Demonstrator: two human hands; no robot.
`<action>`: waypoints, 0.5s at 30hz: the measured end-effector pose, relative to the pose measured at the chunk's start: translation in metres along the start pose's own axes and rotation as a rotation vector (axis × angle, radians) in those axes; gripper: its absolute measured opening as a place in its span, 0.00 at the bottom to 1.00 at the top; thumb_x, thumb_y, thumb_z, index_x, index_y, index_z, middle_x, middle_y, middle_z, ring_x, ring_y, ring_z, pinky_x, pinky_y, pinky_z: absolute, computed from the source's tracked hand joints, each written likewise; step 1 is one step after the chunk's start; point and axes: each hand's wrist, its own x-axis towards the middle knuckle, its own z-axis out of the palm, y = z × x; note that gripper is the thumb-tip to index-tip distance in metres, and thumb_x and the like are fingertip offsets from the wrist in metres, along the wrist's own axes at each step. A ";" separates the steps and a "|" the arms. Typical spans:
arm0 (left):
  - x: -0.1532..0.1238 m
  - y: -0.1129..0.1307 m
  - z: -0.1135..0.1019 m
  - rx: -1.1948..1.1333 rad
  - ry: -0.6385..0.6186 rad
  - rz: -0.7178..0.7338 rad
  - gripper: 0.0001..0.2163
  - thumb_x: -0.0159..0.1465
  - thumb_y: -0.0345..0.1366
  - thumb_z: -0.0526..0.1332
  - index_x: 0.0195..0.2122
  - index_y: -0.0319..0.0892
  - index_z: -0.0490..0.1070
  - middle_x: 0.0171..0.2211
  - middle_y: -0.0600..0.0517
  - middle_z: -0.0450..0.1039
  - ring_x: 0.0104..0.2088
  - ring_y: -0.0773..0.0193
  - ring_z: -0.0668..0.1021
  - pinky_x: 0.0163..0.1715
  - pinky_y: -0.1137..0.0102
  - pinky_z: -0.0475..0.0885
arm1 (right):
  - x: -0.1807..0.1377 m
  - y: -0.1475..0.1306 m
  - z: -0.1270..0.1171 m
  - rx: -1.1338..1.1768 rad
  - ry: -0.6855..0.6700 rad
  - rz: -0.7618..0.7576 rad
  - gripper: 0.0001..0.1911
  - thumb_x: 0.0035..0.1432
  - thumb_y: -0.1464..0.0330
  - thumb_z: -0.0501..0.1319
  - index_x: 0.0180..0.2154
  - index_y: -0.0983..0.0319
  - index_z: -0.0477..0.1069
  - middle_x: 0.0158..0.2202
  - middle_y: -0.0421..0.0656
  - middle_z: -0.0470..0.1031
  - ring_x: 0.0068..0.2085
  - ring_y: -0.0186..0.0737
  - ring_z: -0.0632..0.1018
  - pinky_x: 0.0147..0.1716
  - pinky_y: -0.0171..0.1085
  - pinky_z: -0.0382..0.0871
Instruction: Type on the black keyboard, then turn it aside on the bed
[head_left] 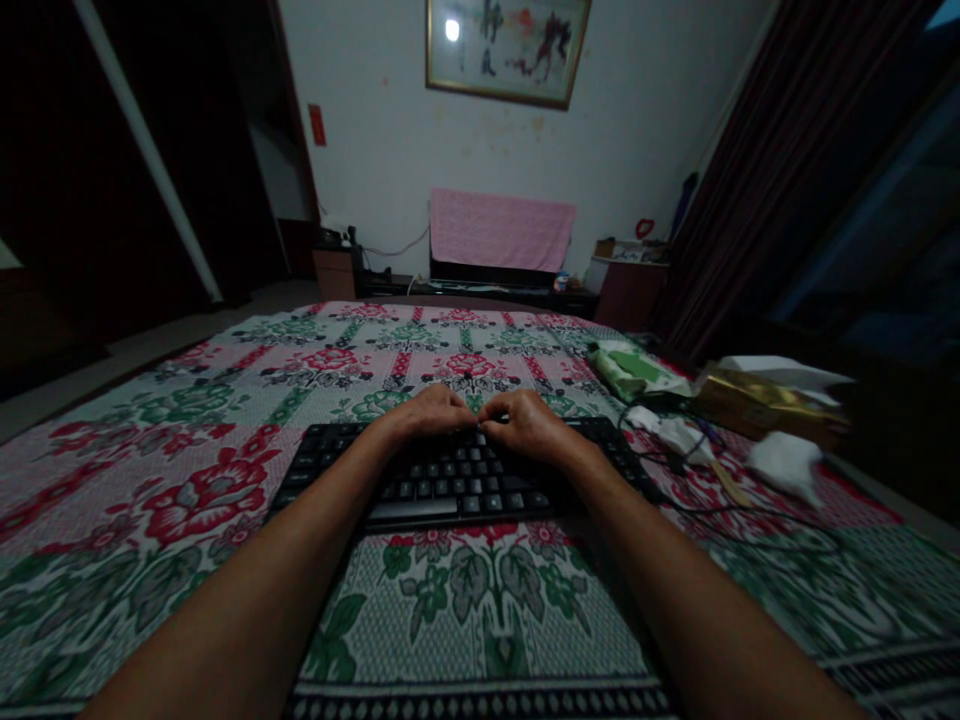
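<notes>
A black computer keyboard [420, 512] lies flat on a floral-patterned cloth in front of me. Above its upper rows of keys, near the middle, my left hand [435, 408] and my right hand [525, 425] meet at the fingertips. Both hands are closed, with thumb and fingers pinched together. Whatever sits between the fingertips is too small and dark to make out. My wrists and forearms cover parts of the keyboard's left and right sides; the lower middle keys show.
To the right lie a green-and-white soft packet [634, 370], a gold tissue box [765, 400], a crumpled white tissue [787, 465], and a wooden-looking stick [729, 482]. A dark cable [750, 512] runs beside the keyboard. At the back, a pink towel [502, 230] hangs over a dark screen.
</notes>
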 end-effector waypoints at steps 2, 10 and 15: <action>-0.003 0.003 -0.001 -0.028 -0.027 0.009 0.12 0.43 0.41 0.57 0.20 0.35 0.71 0.12 0.57 0.59 0.14 0.75 0.58 0.13 0.77 0.50 | 0.000 0.000 0.000 0.001 -0.007 0.009 0.09 0.45 0.70 0.55 0.28 0.62 0.73 0.28 0.39 0.74 0.29 0.32 0.72 0.29 0.28 0.61; -0.004 0.005 -0.002 -0.040 -0.033 0.027 0.12 0.43 0.40 0.58 0.22 0.35 0.72 0.12 0.57 0.60 0.14 0.75 0.59 0.13 0.77 0.50 | 0.001 0.002 0.000 0.050 -0.007 0.027 0.09 0.44 0.69 0.55 0.28 0.63 0.73 0.27 0.39 0.74 0.29 0.32 0.72 0.28 0.28 0.60; -0.003 0.002 -0.003 -0.054 -0.043 0.050 0.12 0.44 0.40 0.58 0.22 0.35 0.72 0.13 0.57 0.61 0.15 0.76 0.58 0.14 0.78 0.52 | 0.000 0.004 -0.001 0.137 -0.048 0.080 0.11 0.47 0.68 0.53 0.29 0.64 0.73 0.26 0.38 0.74 0.28 0.31 0.71 0.26 0.27 0.59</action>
